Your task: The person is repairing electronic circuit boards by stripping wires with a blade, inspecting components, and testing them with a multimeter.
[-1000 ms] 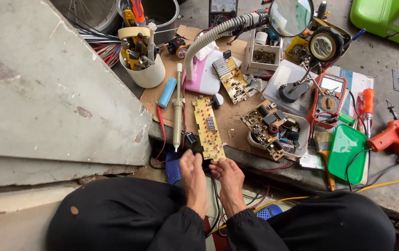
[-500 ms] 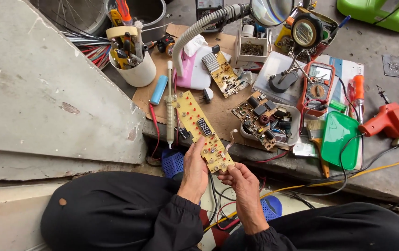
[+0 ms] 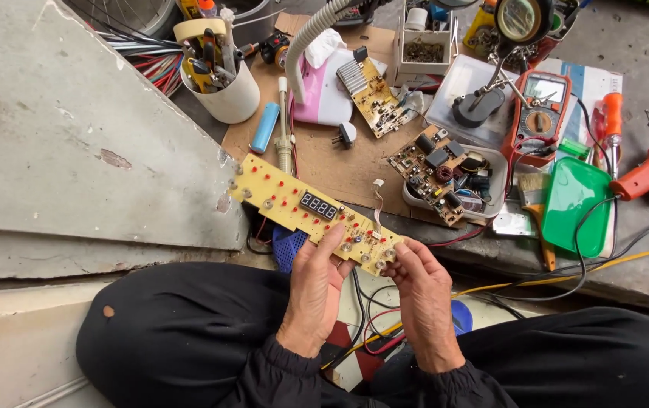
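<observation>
While both hands grip it, left hand [image 3: 315, 291] and right hand [image 3: 424, 291] inspect a long yellow circuit board [image 3: 311, 212] above the lap, near the cluttered table [image 3: 354, 170]; probing likely demands a steadier hold.

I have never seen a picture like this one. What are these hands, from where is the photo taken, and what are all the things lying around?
The camera sits on a person's head and looks down at their own lap and hands. The left hand and right hand both hold one end of a long yellow circuit board with a small dark display. On the brown cardboard beyond lie a soldering iron, a blue lighter and two more circuit boards. Further right are an orange multimeter, a green tray and a white cup of tools.
</observation>
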